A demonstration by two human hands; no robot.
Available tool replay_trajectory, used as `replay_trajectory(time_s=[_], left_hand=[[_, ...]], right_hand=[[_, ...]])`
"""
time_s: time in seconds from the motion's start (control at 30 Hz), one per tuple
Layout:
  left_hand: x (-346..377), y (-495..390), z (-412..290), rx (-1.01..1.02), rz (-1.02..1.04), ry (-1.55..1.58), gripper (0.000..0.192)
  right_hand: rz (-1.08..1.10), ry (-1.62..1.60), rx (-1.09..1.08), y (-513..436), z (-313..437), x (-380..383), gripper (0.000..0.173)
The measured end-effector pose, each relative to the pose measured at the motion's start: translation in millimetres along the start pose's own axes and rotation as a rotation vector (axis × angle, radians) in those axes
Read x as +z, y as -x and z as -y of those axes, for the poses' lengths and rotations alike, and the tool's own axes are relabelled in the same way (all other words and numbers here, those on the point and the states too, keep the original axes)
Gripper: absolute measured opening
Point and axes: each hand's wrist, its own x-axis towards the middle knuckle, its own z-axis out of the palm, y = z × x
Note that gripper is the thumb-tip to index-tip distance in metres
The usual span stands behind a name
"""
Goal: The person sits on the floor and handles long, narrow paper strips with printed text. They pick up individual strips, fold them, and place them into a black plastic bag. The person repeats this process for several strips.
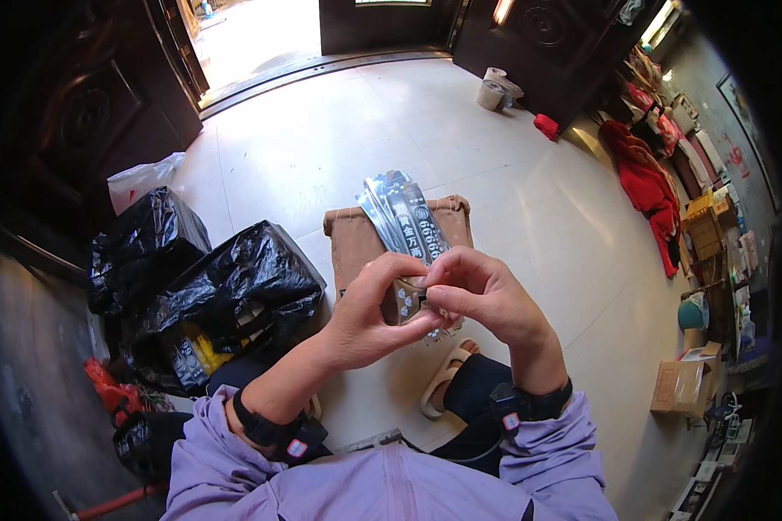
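Both hands meet above a low stool with a brown cloth cover (pixel 355 244). My left hand (pixel 365 316) curls around a folded piece of printed sheet (pixel 403 301), brownish with pale marks. At the sheet's right edge, my right hand (pixel 485 293) pinches it between thumb and forefinger; the fingers hide much of that side. Beneath and beyond the hands, a fanned stack of printed strips (pixel 404 218), silvery blue and black and bearing writing, lies across the stool and overhangs its far edge.
To the left stand black plastic bags (pixel 254 280), one open with printed strips (pixel 192 358) inside. A white plastic bag (pixel 143 182) is behind them. Tape rolls (pixel 492 94) and a red bundle (pixel 547 127) lie near the door. Cardboard boxes (pixel 681 387) line the right.
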Motion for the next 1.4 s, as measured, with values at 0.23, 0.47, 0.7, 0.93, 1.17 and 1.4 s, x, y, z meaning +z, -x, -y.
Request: replay_trajectory(time_s=[0.23,0.47,0.7,0.93,1.17,1.4], left_hand=[[3.0,0.0,-1.3,-0.025,-0.019,-0.045,0.045],[2.1,0.1,0.3,-0.029,-0.027,-0.066,0.046],[1.2,0.1,1.4,-0.034,-0.006,-0.081,0.047],[0.5,-0.8,2.3,-0.036,-0.002,-0.080,0.049],[1.8,0.0,3.9,-0.074,-0.014,-0.068,0.050],[1.7,0.1,5.9,-0.116,-0.019,-0.074,0.053]], right_hand=[[-0.080,0.064,-0.036,-0.1,-3.7,5.1,0.014],[-0.132,0.194,-0.066,-1.2,-3.9,10.5,0.012],[-0.185,0.280,-0.089,-0.2,-3.4,15.3,0.011],[-0.157,0.311,-0.060,-1.1,-2.7,17.1,0.009],[-0.184,0.264,-0.054,-1.8,-6.1,16.2,0.009],[-0.222,0.141,-0.063,-5.1,-11.4,19.6,0.008]])
